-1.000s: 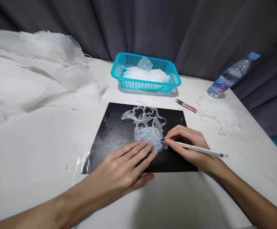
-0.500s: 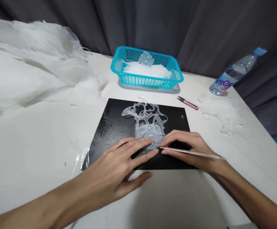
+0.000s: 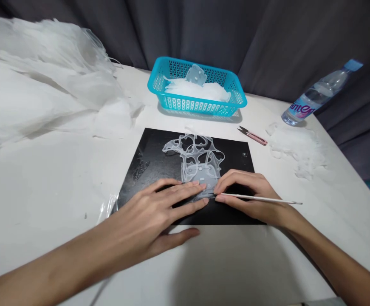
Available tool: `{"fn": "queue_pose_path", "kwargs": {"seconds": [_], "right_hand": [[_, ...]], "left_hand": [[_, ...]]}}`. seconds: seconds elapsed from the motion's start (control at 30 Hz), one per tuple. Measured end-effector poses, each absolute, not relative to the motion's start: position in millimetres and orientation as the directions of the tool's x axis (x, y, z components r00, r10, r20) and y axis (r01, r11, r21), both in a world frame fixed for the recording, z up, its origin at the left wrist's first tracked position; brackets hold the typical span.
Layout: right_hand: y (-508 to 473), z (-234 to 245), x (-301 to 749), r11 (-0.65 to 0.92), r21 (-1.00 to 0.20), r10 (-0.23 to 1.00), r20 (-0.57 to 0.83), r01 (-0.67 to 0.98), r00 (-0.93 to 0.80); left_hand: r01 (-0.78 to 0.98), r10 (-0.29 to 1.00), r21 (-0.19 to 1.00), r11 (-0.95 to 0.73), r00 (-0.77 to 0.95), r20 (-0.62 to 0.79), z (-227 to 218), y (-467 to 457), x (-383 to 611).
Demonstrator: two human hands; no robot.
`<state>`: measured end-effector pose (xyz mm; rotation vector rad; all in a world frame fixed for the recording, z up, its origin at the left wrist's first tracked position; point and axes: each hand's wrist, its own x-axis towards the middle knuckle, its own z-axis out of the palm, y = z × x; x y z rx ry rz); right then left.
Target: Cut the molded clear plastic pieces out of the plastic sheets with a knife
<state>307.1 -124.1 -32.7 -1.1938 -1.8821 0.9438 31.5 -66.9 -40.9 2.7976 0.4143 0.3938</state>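
Note:
On a black mat [image 3: 235, 161] lies a translucent, rubbery-looking sheet [image 3: 200, 172] with small holes and bumps; a lacy web of thin scrap [image 3: 197, 146] trails from its far side. My left hand [image 3: 159, 208] lies flat, its fingers stretched over the sheet's near left part and the thumb out past the mat's near edge. In a pen-like pinch, my right hand [image 3: 248, 191] holds a thin, pale tool [image 3: 261, 198] with a dark tip. That tip is at the sheet's near right edge, close to my left fingertips. Its exact kind is unclear.
Behind the mat stands a blue basket [image 3: 197, 106] with translucent pieces inside. Pink-handled thread snips [image 3: 253, 136] lie to its right, near a heap of clear scraps [image 3: 299, 146] and a water bottle [image 3: 318, 95]. A large pile of whitish sheets [image 3: 44, 93] fills the back left.
The tool in my right hand has turned slightly, its rear end now higher, and its tip has shifted a little. My left hand stays pressed on the sheet. The view has tilted slightly.

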Motion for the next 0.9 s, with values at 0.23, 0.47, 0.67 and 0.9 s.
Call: {"fn": "queue_pose_path", "kwargs": {"seconds": [0.23,0.47,0.67,0.9], "right_hand": [[-121.9,-33.8,308.0,0.356,-0.855,0.897,0.2,0.377,-0.394],[-122.9,-35.8,309.1,0.423,-0.843,0.855,0.25,0.331,-0.455],[-125.1,-37.5,305.6,0.431,-0.838,0.845,0.244,0.335,-0.476],[-125.4,-37.0,306.0,0.444,-0.821,0.839,0.242,0.358,-0.487]], "left_hand": [[0.256,0.346,0.363,-0.896,0.914,0.211,-38.0,-67.2,33.6],[0.275,0.356,0.361,-0.891,0.917,0.179,-38.4,-67.8,32.0],[0.279,0.355,0.359,-0.891,0.92,0.167,-39.4,-66.8,32.2],[0.292,0.379,0.376,-0.879,0.907,0.182,-38.1,-67.1,32.6]]}}
